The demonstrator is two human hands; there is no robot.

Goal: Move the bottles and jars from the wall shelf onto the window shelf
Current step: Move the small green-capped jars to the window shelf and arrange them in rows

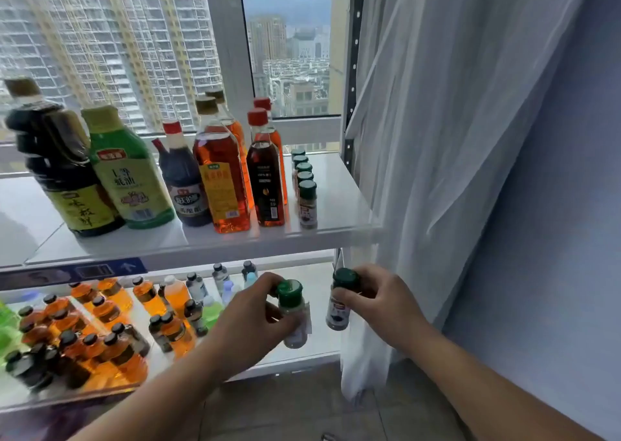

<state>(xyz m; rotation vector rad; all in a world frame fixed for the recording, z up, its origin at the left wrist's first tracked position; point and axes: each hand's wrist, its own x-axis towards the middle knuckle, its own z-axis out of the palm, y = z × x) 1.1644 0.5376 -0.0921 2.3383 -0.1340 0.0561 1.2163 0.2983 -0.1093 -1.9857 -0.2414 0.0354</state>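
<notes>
In the head view, the left hand [255,313] has its grip closed around a small jar [293,313] with a green cap, and the fingers wrap its clear body. The right hand [379,296] has its grip closed on a second jar [339,301] with a dark green cap, held near the top, so the jar hangs a little tilted. Both jars are in the air in front of the lower shelf [302,350], just beside each other but apart. On the upper shelf [339,185] by the window stands a row of spice jars [306,188] with green caps, at the right of the tall bottles [221,168]. The lower shelf carries many small orange bottles [100,333] at its left side. A white curtain [453,138] hangs at the right of the shelves.
</notes>
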